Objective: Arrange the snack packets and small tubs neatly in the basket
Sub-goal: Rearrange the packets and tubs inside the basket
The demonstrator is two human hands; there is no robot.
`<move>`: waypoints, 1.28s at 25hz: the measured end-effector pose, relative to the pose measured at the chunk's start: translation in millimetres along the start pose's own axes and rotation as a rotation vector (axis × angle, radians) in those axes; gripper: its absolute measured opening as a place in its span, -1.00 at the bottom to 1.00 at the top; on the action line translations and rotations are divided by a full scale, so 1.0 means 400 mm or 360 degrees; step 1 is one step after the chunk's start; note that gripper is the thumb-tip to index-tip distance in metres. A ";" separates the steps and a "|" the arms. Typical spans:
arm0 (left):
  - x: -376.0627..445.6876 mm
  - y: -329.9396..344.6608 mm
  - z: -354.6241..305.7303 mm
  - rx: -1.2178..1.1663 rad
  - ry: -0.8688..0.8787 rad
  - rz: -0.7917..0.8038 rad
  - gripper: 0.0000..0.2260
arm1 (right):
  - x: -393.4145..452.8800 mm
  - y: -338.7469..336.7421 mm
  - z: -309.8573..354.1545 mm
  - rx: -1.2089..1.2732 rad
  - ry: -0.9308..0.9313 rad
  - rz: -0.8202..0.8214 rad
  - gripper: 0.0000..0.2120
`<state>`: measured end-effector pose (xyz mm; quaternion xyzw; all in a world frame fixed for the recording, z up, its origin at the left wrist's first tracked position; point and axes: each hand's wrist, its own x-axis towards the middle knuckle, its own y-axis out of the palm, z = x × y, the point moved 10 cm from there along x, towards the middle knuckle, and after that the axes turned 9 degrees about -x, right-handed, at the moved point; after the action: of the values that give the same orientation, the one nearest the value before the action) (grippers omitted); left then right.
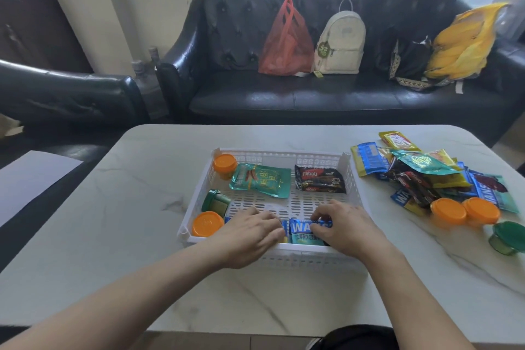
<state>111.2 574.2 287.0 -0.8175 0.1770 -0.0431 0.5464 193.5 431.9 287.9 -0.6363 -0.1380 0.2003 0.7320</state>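
A white slotted basket (pixel 278 155) sits mid-table. Inside it lie a teal packet (pixel 261 180), a dark Nabati packet (pixel 319 179), two orange-lidded tubs (pixel 225 163) (pixel 207 223) and a green-lidded tub (pixel 216 200) along the left wall. Blue wafer packets (pixel 305 231) stand along the near wall. My left hand (pixel 250 236) rests on one wafer packet, mostly covering it. My right hand (pixel 343 227) pinches the top edge of the blue packet beside it. To the right of the basket is a heap of snack packets (pixel 420 173), two orange tubs (pixel 466 212) and a green tub (pixel 508 237).
The marble table (pixel 136 207) has a white sheet of paper (pixel 31 176) off its left side. Behind it stands a black leather sofa (pixel 312 99) holding a red bag, a white backpack and a yellow bag. A black armchair is at the left.
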 end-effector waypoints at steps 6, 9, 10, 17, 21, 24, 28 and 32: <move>-0.039 -0.108 0.058 0.0011 -0.0111 -0.0350 -0.71 | 0.000 0.001 -0.001 0.0008 -0.0005 0.0008 -0.74; -0.090 -0.219 0.156 0.0488 -0.0492 -0.0665 -0.65 | -0.002 -0.002 -0.002 0.0009 0.0001 -0.0018 -0.73; -0.109 -0.235 0.191 0.0593 -0.0671 -0.0682 -0.61 | -0.003 -0.004 -0.004 0.0011 0.0006 -0.0025 -0.73; -0.098 -0.231 0.199 0.0562 -0.0748 -0.0767 -0.60 | -0.009 -0.014 0.001 0.0027 0.0012 -0.0046 -0.75; -0.046 -0.202 0.154 0.0336 -0.0619 -0.0760 -0.61 | -0.012 -0.018 0.001 0.0042 0.0016 -0.0055 -0.76; -0.020 -0.180 0.144 0.0148 -0.0575 -0.0742 -0.59 | -0.013 -0.018 0.000 0.0049 0.0015 -0.0052 -0.76; 0.010 -0.170 0.137 0.0028 -0.0494 -0.0709 -0.64 | -0.010 -0.016 -0.001 0.0051 0.0010 -0.0059 -0.75; 0.041 -0.172 0.110 -0.0043 -0.0491 -0.0801 -0.65 | -0.009 -0.013 0.000 0.0051 0.0003 -0.0057 -0.74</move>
<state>154.8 630.7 329.9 -0.8399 -0.1158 -0.0501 0.5279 190.9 429.5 293.3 -0.6222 -0.1455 0.1887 0.7457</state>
